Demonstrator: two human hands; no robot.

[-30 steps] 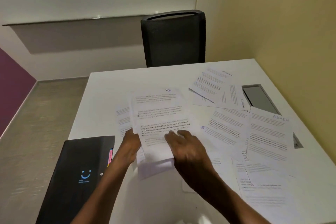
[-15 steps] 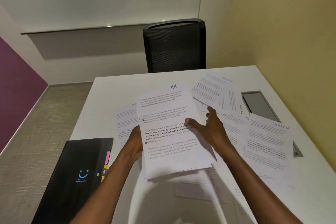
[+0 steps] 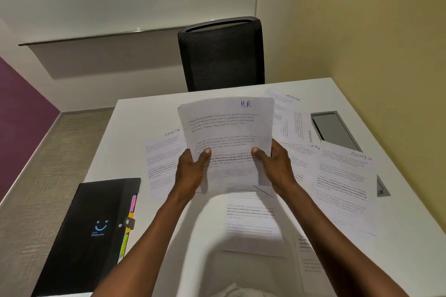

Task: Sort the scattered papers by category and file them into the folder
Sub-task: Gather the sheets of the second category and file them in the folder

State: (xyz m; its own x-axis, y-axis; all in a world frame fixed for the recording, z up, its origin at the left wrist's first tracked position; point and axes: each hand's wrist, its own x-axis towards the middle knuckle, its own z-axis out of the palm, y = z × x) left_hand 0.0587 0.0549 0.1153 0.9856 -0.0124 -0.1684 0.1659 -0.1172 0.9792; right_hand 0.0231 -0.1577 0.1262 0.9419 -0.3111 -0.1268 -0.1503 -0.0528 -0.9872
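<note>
HR sheets [image 3: 226, 128] held up above the table [image 3: 135, 113], left hand [image 3: 190, 171] and right hand [image 3: 277, 166] each pinching a side edge, thumbs on front; folder [image 3: 91, 231] shut, left of the sheets; loose papers [image 3: 342, 176] right of them; chair [image 3: 222, 55] beyond

HR sheet [image 3: 226, 128] raised — folder [image 3: 91, 231] closed.

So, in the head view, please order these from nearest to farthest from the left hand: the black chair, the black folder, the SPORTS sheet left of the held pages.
1. SPORTS sheet: just left of the left hand.
2. black folder: table's near-left corner.
3. black chair: behind the table's far edge.
</note>
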